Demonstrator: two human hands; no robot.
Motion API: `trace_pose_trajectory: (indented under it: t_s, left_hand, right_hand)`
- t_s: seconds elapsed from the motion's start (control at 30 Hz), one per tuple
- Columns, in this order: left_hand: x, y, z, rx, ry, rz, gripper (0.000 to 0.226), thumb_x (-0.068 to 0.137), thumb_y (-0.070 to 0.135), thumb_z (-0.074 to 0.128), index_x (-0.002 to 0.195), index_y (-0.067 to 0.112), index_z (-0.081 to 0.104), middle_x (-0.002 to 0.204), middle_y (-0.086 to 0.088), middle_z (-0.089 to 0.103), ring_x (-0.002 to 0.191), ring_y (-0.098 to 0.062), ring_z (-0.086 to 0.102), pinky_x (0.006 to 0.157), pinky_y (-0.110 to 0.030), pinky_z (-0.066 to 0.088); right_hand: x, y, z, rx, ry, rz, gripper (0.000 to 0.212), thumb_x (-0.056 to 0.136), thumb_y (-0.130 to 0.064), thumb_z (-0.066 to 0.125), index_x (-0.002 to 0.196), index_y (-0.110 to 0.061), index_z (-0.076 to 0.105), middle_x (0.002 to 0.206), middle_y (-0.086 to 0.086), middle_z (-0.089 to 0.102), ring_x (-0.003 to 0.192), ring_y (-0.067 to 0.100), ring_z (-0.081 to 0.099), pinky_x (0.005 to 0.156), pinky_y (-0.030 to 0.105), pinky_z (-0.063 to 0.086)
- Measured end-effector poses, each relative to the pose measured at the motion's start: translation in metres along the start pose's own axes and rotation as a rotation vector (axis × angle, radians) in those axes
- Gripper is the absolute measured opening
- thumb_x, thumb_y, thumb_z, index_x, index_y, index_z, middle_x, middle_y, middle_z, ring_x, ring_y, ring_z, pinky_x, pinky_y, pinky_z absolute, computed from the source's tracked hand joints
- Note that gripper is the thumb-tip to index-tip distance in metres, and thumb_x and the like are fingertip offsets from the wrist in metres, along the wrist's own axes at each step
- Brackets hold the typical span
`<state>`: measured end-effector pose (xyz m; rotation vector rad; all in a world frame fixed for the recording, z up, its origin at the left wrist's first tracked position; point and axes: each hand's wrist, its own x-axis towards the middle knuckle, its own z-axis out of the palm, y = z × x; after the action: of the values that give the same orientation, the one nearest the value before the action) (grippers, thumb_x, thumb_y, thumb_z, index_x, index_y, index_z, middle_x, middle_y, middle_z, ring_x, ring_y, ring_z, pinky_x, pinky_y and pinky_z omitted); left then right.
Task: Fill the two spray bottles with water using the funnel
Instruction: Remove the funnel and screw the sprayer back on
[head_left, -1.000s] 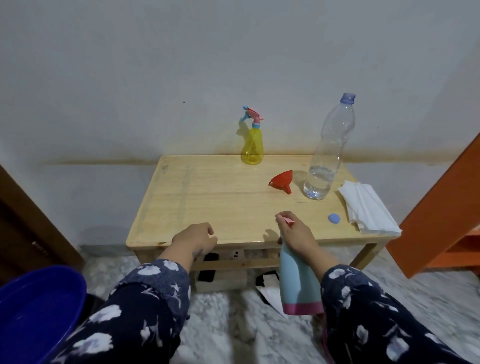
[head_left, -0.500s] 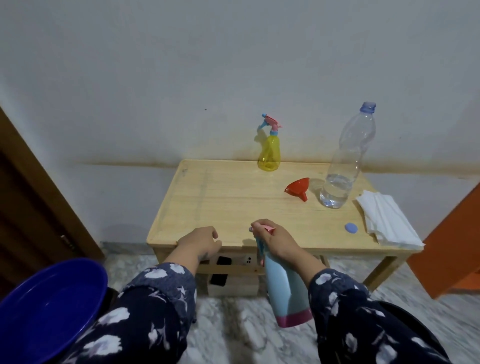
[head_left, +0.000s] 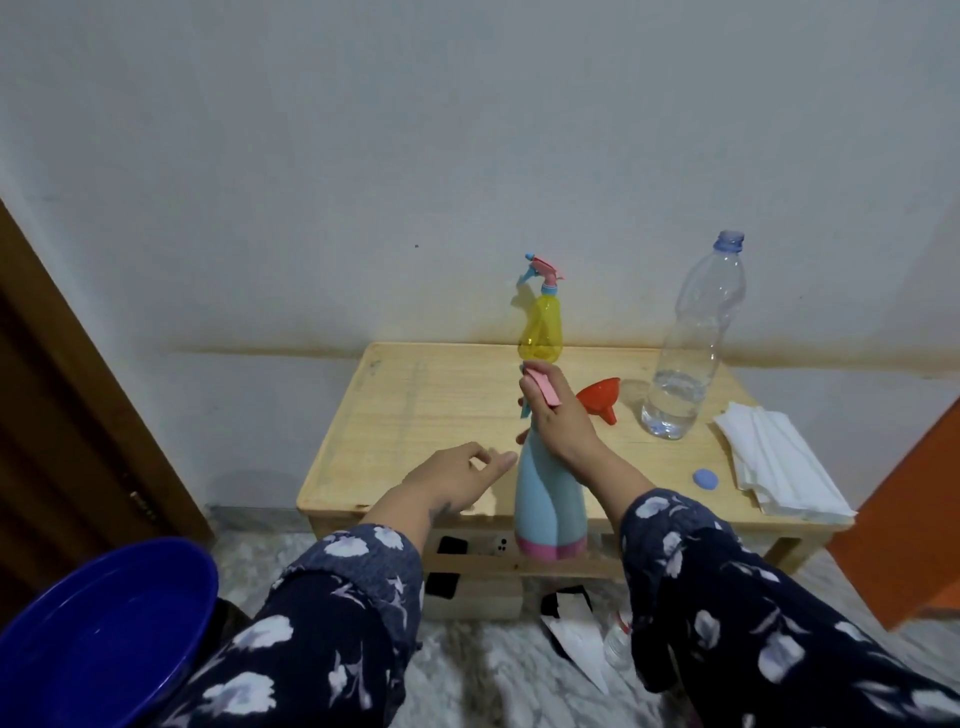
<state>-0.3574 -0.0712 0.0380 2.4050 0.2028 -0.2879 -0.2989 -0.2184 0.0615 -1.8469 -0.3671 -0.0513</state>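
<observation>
1. The blue spray bottle is hanging upright over the near edge of the wooden table.
2. The right hand is gripping its neck, fingers curled round the pink trigger head.
3. The left hand is hovering just beside the bottle, fingers loosely apart, holding nothing.
4. The yellow spray bottle is standing at the table's far edge.
5. The red funnel is lying on its side near the clear water bottle, which is standing uncapped.
6. A blue cap is lying beside white tissues.
</observation>
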Motion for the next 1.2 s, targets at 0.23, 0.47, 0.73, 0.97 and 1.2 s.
trace_pose_trajectory:
  t_s: [0.23, 0.47, 0.73, 0.97, 1.2]
  left_hand:
    - [0.012, 0.029, 0.012, -0.356, 0.056, 0.123, 0.085, 0.065, 0.045, 0.084, 0.135, 0.027, 0.038, 0.118, 0.005, 0.057, 0.104, -0.017, 0.058, 0.087, -0.036, 0.055]
    - [0.056, 0.028, -0.005, -0.195, 0.354, 0.013, 0.08, 0.063, 0.054, 0.081, 0.124, 0.025, 0.04, 0.108, 0.006, 0.06, 0.097, -0.02, 0.062, 0.076, -0.033, 0.05]
    - [0.157, 0.01, -0.022, -0.239, 0.334, 0.037, 0.076, 0.065, 0.052, 0.079, 0.125, 0.027, 0.041, 0.112, 0.002, 0.06, 0.094, -0.023, 0.063, 0.075, -0.038, 0.053]
    - [0.265, -0.011, -0.047, -0.382, 0.304, 0.049, 0.07, 0.078, 0.028, 0.074, 0.136, 0.023, 0.036, 0.125, -0.002, 0.056, 0.103, -0.025, 0.061, 0.082, -0.044, 0.054]
    - [0.35, -0.042, -0.06, -0.415, 0.346, 0.002, 0.07, 0.074, 0.031, 0.073, 0.133, 0.028, 0.035, 0.124, -0.001, 0.058, 0.103, -0.023, 0.062, 0.082, -0.047, 0.055]
  right_hand:
    - [0.039, -0.04, -0.004, 0.093, 0.038, -0.098, 0.043, 0.097, -0.045, 0.045, 0.137, -0.032, 0.039, 0.118, -0.007, 0.052, 0.101, 0.014, 0.058, 0.087, 0.042, 0.055]
    - [0.075, -0.013, 0.011, -0.262, -0.088, 0.248, 0.105, 0.047, -0.077, 0.068, 0.132, -0.021, 0.04, 0.125, 0.006, 0.054, 0.115, 0.027, 0.055, 0.097, 0.044, 0.047]
    - [0.151, 0.022, 0.024, -0.23, -0.034, 0.25, 0.075, 0.064, -0.037, 0.085, 0.127, -0.015, 0.053, 0.114, 0.005, 0.065, 0.101, 0.022, 0.063, 0.087, 0.043, 0.054]
    - [0.249, 0.053, 0.047, -0.261, -0.017, 0.191, 0.068, 0.064, -0.025, 0.086, 0.124, -0.016, 0.056, 0.115, 0.0, 0.065, 0.102, 0.018, 0.062, 0.088, 0.037, 0.051]
    - [0.322, 0.093, 0.085, -0.234, 0.008, 0.178, 0.067, 0.063, -0.02, 0.087, 0.122, -0.018, 0.056, 0.118, -0.001, 0.064, 0.102, 0.018, 0.062, 0.089, 0.036, 0.051]
